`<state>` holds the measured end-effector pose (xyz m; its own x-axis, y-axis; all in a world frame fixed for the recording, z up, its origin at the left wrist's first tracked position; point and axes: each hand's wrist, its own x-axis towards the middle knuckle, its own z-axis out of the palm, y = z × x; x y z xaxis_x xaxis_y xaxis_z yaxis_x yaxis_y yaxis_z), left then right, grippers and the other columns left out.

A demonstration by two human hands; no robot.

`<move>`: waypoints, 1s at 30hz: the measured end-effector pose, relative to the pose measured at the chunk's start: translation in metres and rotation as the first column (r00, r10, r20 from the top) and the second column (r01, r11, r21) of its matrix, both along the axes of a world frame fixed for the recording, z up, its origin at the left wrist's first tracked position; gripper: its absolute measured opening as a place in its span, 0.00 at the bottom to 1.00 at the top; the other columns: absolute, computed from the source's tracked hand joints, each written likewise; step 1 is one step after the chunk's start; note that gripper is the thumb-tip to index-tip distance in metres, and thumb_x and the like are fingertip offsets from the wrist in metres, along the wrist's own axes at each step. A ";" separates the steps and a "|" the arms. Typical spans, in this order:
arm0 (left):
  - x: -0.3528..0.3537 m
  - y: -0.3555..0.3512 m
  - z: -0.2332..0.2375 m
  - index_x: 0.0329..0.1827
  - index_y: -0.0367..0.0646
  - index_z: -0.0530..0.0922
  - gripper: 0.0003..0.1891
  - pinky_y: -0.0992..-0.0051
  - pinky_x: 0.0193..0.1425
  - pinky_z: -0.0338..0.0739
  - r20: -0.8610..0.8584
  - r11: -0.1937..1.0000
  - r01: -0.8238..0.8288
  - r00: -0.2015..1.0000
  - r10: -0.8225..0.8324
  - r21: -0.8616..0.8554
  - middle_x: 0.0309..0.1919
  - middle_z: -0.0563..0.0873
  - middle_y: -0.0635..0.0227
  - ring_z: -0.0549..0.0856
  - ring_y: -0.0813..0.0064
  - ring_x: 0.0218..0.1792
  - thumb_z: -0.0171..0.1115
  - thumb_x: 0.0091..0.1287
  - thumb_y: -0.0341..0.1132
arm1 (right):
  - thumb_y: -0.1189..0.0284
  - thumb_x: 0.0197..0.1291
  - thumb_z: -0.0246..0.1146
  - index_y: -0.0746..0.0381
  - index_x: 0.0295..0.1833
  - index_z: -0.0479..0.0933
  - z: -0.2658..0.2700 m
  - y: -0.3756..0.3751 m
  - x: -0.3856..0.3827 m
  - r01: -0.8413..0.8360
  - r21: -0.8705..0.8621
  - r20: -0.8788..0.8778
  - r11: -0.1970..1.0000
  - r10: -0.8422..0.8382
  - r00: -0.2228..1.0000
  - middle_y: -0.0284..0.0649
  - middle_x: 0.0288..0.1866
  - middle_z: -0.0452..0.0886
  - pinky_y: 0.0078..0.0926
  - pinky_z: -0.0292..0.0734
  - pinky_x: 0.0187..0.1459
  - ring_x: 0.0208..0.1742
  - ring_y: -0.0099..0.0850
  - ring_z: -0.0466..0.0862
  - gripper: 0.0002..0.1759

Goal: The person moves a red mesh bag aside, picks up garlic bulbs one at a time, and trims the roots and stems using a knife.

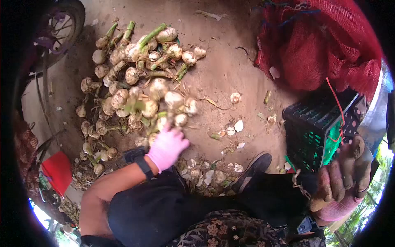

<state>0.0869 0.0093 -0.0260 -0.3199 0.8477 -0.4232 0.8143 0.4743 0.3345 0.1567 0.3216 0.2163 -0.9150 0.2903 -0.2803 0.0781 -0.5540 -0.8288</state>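
- Reaching from eight o'clock with the left hand [168, 147], fingers bent slightly at the heap's near edge; cannot tell whether gripping.
- Heaping garlic bulbs [119, 99] at ten o'clock, stems on many, probably for easy reach.
- Curling the fingers of the right hand [338, 187] at four o'clock; cannot tell around what.
- Keeping a black crate [298, 133] at three o'clock, near that hand, perhaps for convenience.

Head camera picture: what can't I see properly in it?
In the head view:
Garlic bulbs by the left hand: blurred, probably by motion.
Whether the right hand holds anything: hidden by its curled fingers.
Wheel: left side lost in the dark lens border.
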 end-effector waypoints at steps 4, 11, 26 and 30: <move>-0.017 -0.008 0.015 0.40 0.49 0.78 0.21 0.44 0.71 0.54 -0.182 0.959 -0.260 0.954 0.238 -0.114 0.38 0.78 0.64 0.77 0.61 0.52 0.69 0.38 0.34 | 0.60 0.74 0.46 0.70 0.71 0.55 -0.005 -0.016 0.009 0.318 0.315 0.044 0.894 -0.349 0.936 0.30 0.25 0.69 0.14 0.67 0.20 0.16 0.17 0.66 0.30; 0.048 0.031 -0.007 0.54 0.48 0.74 0.23 0.58 0.62 0.68 0.335 0.860 0.221 0.854 -0.399 0.461 0.55 0.75 0.57 0.74 0.57 0.59 0.62 0.51 0.36 | 0.60 0.75 0.45 0.70 0.71 0.55 0.008 0.012 0.022 0.155 0.017 -0.018 0.988 -0.155 0.988 0.26 0.26 0.67 0.14 0.62 0.19 0.16 0.15 0.63 0.29; 0.059 0.049 -0.026 0.45 0.47 0.78 0.16 0.60 0.48 0.74 0.565 0.933 0.084 0.775 -0.283 0.351 0.40 0.78 0.62 0.79 0.58 0.46 0.62 0.51 0.34 | 0.62 0.74 0.45 0.68 0.74 0.49 0.012 0.002 0.049 0.277 0.080 0.028 0.958 -0.280 0.960 0.30 0.26 0.69 0.16 0.68 0.22 0.17 0.15 0.65 0.31; 0.081 0.065 -0.040 0.57 0.51 0.75 0.26 0.63 0.52 0.72 0.436 0.803 0.218 0.746 -0.504 0.555 0.57 0.76 0.63 0.76 0.60 0.57 0.65 0.51 0.35 | 0.61 0.74 0.45 0.66 0.75 0.49 0.012 0.003 0.026 0.026 0.037 -0.050 0.999 -0.024 0.998 0.29 0.26 0.73 0.12 0.71 0.22 0.17 0.14 0.67 0.31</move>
<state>0.1679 0.0746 -0.0658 0.2127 0.9766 0.0316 0.5000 -0.1366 0.8552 0.1823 0.3250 0.2287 -0.9198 0.3227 -0.2234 0.0233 -0.5234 -0.8518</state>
